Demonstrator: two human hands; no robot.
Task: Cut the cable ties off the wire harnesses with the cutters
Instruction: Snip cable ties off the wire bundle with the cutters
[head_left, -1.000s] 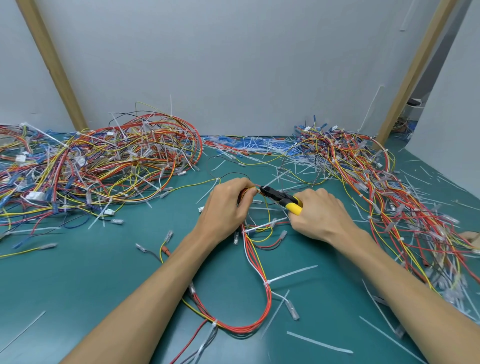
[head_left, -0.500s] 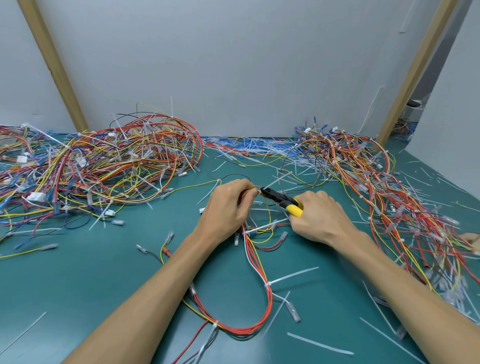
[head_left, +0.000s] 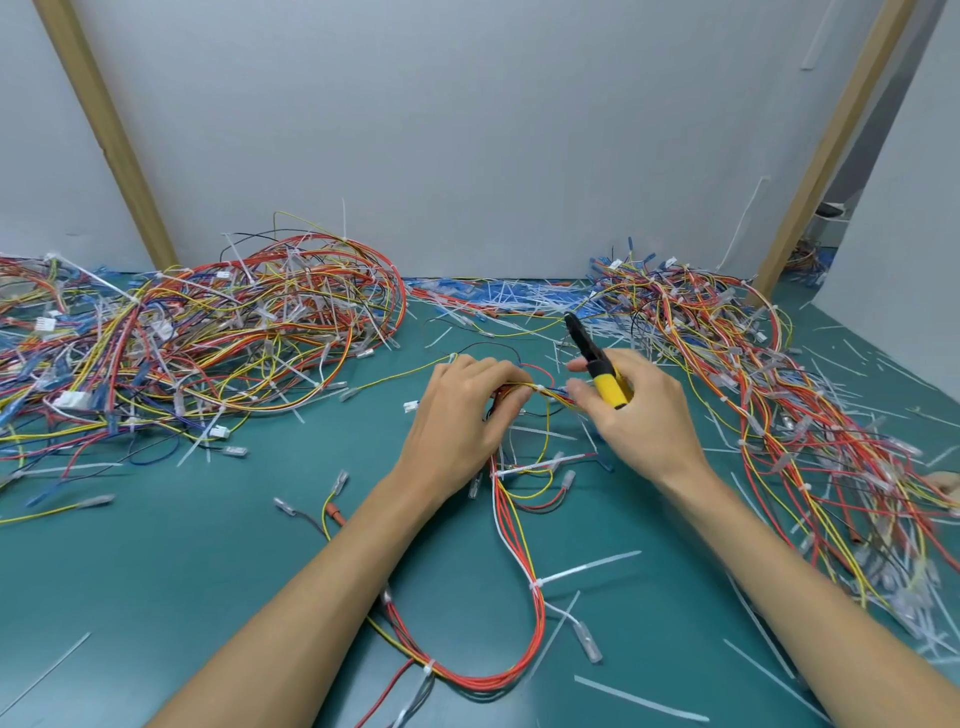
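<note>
Any print on the cutters is too blurry to read, same for the little white connectors. Left hand is curled round the harness near the middle of the green table. Right hand is wrapped round the cutters' yellow handle, black nose pointing up toward the far edge, off the wires. Its fingertips touch the same bundle, just beside a small white cable tie sitting between the two hands. The harness then loops down toward the near edge between the forearms. There's a big wire tangle at far left and a second tangle along the right edge.
</note>
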